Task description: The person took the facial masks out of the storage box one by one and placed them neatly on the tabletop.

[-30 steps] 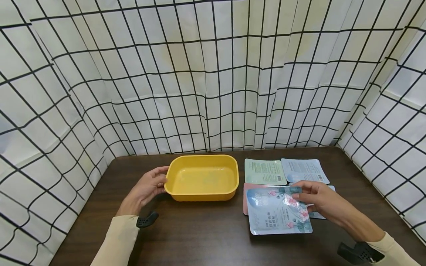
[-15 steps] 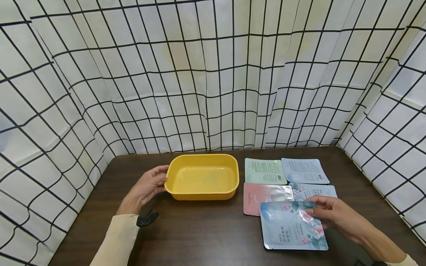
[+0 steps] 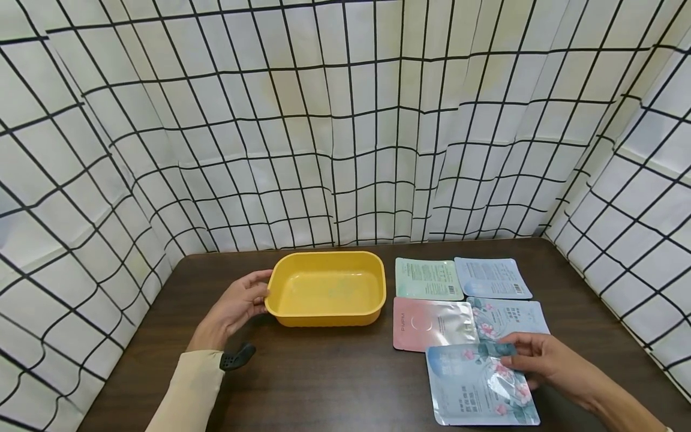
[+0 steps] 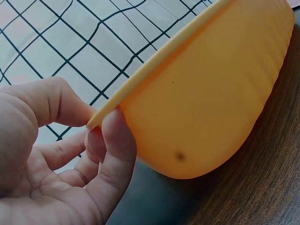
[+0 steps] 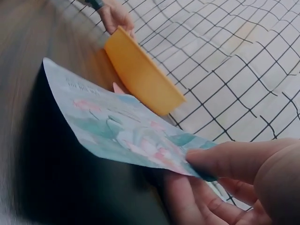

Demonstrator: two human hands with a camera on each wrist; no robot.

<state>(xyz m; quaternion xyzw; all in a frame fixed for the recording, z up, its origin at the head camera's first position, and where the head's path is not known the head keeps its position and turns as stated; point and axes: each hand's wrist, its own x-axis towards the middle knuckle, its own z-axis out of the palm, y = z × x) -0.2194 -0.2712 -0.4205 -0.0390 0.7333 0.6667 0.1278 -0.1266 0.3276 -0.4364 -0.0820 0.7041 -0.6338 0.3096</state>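
Note:
My left hand [image 3: 236,307] pinches the left rim of a yellow plastic basin [image 3: 327,320], thumb and fingers on either side of the rim in the left wrist view. My right hand [image 3: 558,367] pinches the right edge of a pale blue sheet mask packet [image 3: 471,390] printed with pink flowers. In the right wrist view the thumb lies on top of this packet [image 5: 117,119], with fingers beneath it. The packet is tilted above the table, and its far edge overlaps the pink packet [image 3: 426,324] in the head view.
Behind the held packet lie a second blue flowered packet [image 3: 510,317], a green packet [image 3: 429,279] and a light blue packet [image 3: 492,278], placed close together on the dark wooden table [image 3: 318,378]. A white black-gridded curtain [image 3: 335,132] encloses the back and sides.
My right hand has drawn the flowered packet toward me and slightly right, uncovering most of the pink packet and the other flowered one. The left hand and basin stay in place.

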